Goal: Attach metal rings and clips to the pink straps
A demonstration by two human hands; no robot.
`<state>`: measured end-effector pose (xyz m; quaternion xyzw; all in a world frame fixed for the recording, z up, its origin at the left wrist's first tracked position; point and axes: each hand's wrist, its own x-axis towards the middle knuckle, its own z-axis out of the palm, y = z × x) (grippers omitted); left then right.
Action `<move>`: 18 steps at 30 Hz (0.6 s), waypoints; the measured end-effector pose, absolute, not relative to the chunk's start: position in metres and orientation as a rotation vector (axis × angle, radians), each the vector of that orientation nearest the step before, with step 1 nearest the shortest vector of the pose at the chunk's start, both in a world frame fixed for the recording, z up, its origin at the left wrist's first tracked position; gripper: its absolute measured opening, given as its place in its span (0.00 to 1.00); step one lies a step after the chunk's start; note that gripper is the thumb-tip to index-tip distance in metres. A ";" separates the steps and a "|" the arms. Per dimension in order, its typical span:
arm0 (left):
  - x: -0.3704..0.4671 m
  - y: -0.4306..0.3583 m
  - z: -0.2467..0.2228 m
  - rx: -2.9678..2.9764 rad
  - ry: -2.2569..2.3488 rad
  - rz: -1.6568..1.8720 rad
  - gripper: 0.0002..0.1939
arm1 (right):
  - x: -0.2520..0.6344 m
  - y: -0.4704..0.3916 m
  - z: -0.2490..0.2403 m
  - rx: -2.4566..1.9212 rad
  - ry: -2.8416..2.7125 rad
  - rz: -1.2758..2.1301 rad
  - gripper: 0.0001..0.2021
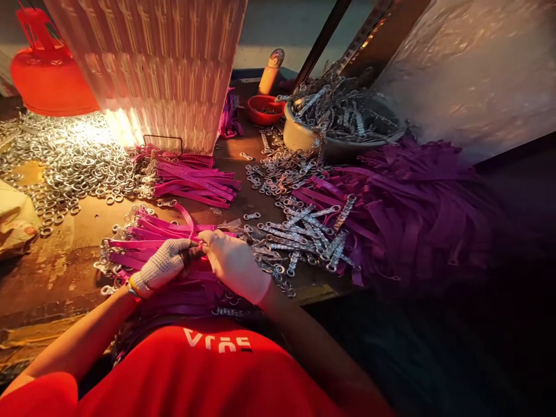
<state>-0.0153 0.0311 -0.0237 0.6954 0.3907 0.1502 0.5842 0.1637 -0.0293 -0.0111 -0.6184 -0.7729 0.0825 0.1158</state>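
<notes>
In the head view my left hand (163, 266), in a white dotted glove with darkened fingertips, is closed in a pinch. My right hand (234, 262), also in a pale glove, meets it fingertip to fingertip. Between them they grip a magenta strap (186, 217), which seems to curve up behind the left hand. My fingers cover the gripped part, and any small fitting there cannot be made out. Under and behind both hands lies a pile of magenta straps (143, 231) with metal rings and links at their left ends.
A red lamp (52, 81) lights a heap of metal rings (87, 168) beside a ribbed clear panel (160, 69). Another strap bundle (195, 179) lies behind. Right are metal chain links (304, 231), a large strap pile (403, 202), a full tub (299, 133) and a red bowl (263, 116).
</notes>
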 end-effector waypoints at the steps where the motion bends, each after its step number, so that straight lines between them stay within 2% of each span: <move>1: -0.017 0.030 -0.026 1.654 0.947 0.411 0.17 | 0.163 -0.030 -0.005 -1.839 -2.277 0.305 0.20; 4: -0.020 0.025 -0.033 1.820 1.012 0.579 0.16 | 0.161 -0.030 0.010 -1.994 -2.321 0.425 0.25; 7: -0.022 0.018 -0.039 1.958 0.992 0.634 0.14 | 0.157 -0.030 0.011 -2.118 -2.333 0.394 0.16; 9: -0.023 0.014 -0.042 2.057 0.980 0.654 0.12 | 0.155 -0.032 0.007 -2.081 -2.388 0.353 0.15; 14: -0.025 0.011 -0.042 2.180 0.958 0.546 0.08 | 0.154 -0.040 -0.003 -1.873 -2.581 0.278 0.18; 18: -0.030 0.027 -0.022 2.151 0.846 0.406 0.08 | 0.152 -0.037 -0.001 -1.824 -2.587 0.249 0.20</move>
